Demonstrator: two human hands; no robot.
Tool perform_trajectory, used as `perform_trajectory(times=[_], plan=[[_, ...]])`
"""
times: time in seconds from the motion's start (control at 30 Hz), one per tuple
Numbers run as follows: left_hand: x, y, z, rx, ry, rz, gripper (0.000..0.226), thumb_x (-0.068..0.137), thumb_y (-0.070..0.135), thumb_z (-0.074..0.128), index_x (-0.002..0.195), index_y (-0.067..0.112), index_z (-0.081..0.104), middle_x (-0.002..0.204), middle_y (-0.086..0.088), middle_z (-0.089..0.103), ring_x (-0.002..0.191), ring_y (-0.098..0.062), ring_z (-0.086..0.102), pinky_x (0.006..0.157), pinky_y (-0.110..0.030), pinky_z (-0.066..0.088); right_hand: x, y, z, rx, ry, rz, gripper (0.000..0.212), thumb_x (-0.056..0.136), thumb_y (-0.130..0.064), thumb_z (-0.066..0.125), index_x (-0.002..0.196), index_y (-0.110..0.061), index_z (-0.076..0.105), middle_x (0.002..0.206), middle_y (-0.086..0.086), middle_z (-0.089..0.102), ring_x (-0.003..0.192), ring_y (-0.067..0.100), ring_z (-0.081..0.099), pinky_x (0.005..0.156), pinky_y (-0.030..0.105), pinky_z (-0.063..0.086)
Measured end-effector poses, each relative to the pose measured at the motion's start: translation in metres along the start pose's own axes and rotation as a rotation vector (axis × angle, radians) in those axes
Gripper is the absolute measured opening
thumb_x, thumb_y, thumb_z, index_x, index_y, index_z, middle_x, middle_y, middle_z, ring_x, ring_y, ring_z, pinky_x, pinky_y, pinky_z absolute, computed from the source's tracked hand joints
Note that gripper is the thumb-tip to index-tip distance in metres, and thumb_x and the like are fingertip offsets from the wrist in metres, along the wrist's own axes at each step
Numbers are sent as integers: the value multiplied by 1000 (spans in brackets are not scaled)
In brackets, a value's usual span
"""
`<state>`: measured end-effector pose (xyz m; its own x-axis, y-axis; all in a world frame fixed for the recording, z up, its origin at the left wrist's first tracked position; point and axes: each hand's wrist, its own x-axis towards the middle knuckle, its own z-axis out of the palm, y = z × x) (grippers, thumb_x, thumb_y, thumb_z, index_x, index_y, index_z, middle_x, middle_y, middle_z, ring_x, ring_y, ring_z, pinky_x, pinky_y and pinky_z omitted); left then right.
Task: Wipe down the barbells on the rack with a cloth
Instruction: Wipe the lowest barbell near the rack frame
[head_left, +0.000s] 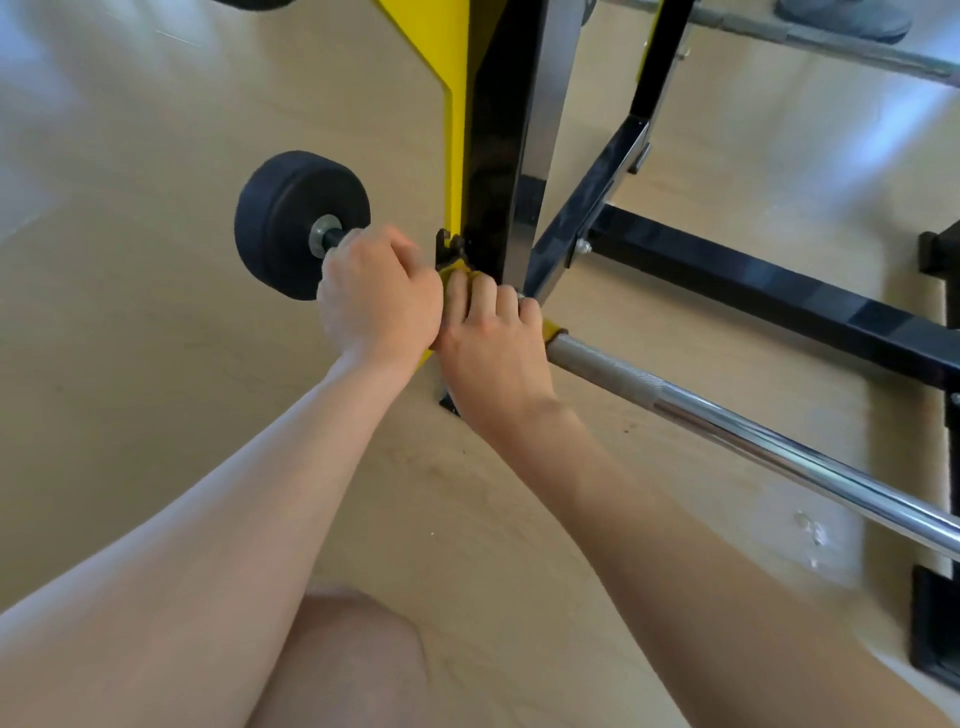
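Centre frame: gripping chrome knurled barbell (727, 431) with left hand (379, 296) beside black round weight plate (280, 223); clamping yellow cloth (554, 329) round it with right hand (493, 348).

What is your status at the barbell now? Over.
Left hand grips the barbell beside the black weight plate. Right hand grips the yellow cloth around it. Rack upright stands close behind both hands.
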<state>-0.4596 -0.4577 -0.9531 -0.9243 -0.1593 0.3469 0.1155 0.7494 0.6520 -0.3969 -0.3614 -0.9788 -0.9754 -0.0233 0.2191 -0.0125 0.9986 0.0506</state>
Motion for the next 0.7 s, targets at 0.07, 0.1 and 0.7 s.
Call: perform_trajectory(times=[0.07, 0.1, 0.7], plan=[[-2, -2, 3, -8, -23, -42, 26, 99, 13, 51, 95, 20, 76, 100, 3, 69, 87, -11, 59, 64, -23, 47, 0, 10, 8, 57, 54, -80, 68, 94, -22, 71, 152, -6, 39, 137, 15, 55, 121, 35, 57, 104, 49, 48], [-3, -2, 3, -15, -37, -46, 25, 99, 11, 52, 99, 19, 76, 104, 2, 69, 89, -11, 58, 64, -20, 43, -5, 18, 10, 79, 56, -116, 74, 93, -23, 73, 156, -9, 37, 145, 14, 51, 130, 34, 53, 110, 49, 45], [-6, -2, -6, -164, -65, -147, 36, 100, 10, 43, 103, 15, 79, 97, 1, 70, 90, -15, 65, 68, -23, 49, -2, 23, 0, 309, 79, 117, 40, 100, -46, 64, 122, -15, 51, 108, 3, 62, 91, 21, 63, 76, 35, 57]])
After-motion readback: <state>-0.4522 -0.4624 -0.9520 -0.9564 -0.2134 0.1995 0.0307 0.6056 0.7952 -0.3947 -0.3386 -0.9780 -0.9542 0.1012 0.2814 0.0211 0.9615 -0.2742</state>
